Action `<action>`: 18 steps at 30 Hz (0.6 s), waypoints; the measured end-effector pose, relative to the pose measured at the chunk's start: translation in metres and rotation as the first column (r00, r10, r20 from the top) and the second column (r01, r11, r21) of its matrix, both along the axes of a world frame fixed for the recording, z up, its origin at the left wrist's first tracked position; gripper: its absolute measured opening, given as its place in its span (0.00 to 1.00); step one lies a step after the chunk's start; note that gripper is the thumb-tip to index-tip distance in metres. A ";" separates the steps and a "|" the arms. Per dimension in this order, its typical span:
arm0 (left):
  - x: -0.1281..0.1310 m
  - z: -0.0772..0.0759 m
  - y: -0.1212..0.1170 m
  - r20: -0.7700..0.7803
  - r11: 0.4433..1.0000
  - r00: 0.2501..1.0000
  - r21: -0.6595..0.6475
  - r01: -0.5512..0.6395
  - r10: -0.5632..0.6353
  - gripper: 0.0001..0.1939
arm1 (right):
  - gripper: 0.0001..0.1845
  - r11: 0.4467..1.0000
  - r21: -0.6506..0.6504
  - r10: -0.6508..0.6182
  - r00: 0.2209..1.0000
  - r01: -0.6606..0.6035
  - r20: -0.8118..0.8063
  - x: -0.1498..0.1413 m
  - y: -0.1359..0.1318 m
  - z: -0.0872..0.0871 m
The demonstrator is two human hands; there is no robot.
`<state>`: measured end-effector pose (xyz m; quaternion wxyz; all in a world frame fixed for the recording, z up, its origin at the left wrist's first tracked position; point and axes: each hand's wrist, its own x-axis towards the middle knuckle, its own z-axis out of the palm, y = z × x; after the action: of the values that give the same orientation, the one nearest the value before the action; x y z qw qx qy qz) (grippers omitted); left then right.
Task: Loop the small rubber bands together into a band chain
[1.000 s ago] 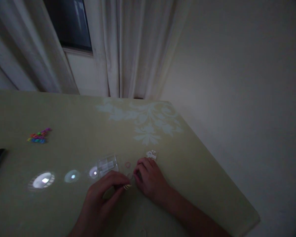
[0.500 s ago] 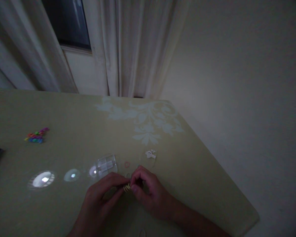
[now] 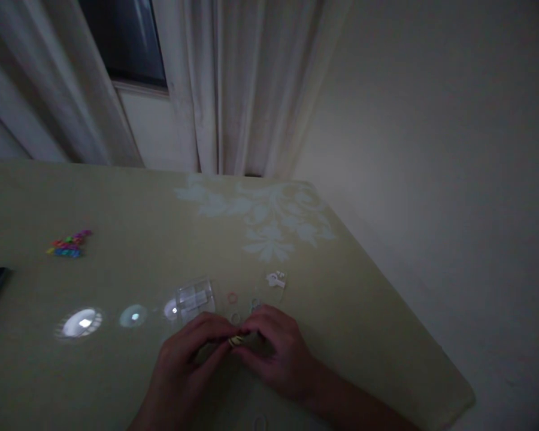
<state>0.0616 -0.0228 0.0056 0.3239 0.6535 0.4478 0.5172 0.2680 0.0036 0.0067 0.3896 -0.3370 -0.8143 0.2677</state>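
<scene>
Pinched small yellowish banded piece (image 3: 236,340) in left hand (image 3: 186,353), apparently gripped opposite end in right hand (image 3: 281,347), well in from right edge of tabletop (image 3: 139,203). Likely needed light, even pressure, steadying with left.

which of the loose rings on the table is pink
The ring right of the clear box, highest in the picture; the other loose rings look pale or greyish, not pink.

Left hand (image 3: 182,352) and right hand (image 3: 285,352) close together, both in pinch grip.
</scene>
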 end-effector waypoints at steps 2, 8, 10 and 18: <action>-0.001 0.001 0.000 -0.011 1.000 1.000 -0.003 -0.010 0.010 0.07 | 0.07 0.994 0.109 -0.014 0.999 0.011 0.030 0.001 0.000 0.000; 0.001 0.003 0.000 -0.022 1.000 1.000 -0.017 -0.010 0.010 0.10 | 0.02 0.977 0.211 -0.042 0.997 0.028 0.062 0.003 -0.002 0.007; 0.003 0.003 0.000 -0.033 1.000 0.999 -0.016 -0.001 0.001 0.09 | 0.02 0.985 0.173 -0.035 0.998 0.025 0.055 0.003 -0.002 0.007; -0.035 0.005 0.014 -0.256 0.959 0.928 0.155 -0.237 0.271 0.05 | 0.05 1.000 -0.006 -0.022 0.999 0.021 -0.031 0.002 -0.001 0.004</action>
<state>0.0266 -0.0084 0.0102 0.1484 0.6739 0.5369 0.4854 0.2696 0.0029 0.0107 0.4043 -0.3425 -0.8036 0.2709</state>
